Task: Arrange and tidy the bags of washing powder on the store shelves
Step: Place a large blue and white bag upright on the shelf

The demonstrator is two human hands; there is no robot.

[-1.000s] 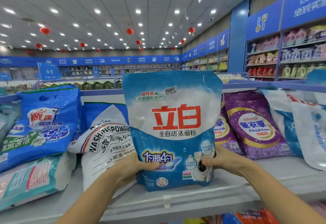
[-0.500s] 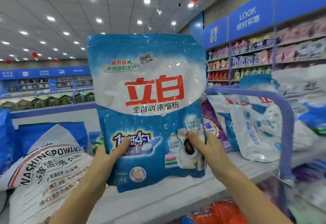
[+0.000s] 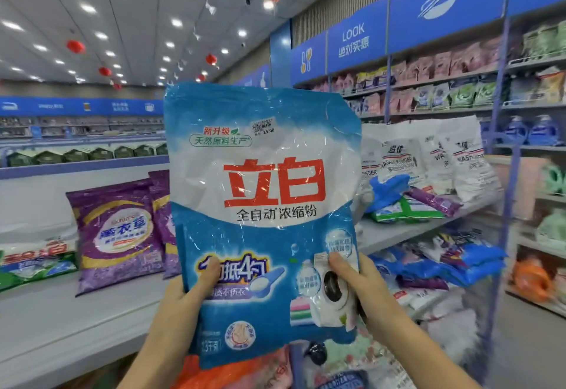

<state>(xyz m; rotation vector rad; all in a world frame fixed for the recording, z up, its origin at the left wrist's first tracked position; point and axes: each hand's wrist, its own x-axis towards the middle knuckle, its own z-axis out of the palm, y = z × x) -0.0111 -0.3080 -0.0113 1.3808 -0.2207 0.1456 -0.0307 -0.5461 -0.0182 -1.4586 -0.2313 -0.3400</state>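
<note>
Carried rightward since earlier, past purple bags (image 3: 118,232) on shelf (image 3: 61,327). Holding bag (image 3: 263,192) upright before shelf's front edge, gripped low by left hand (image 3: 180,299) and right hand (image 3: 364,290), thumbs in front.

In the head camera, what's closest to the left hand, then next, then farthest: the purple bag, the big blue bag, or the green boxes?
1. big blue bag: held by the left hand, right in front.
2. purple bag: standing on the shelf, off to the left.
3. green boxes: in a row far back across the store.
</note>
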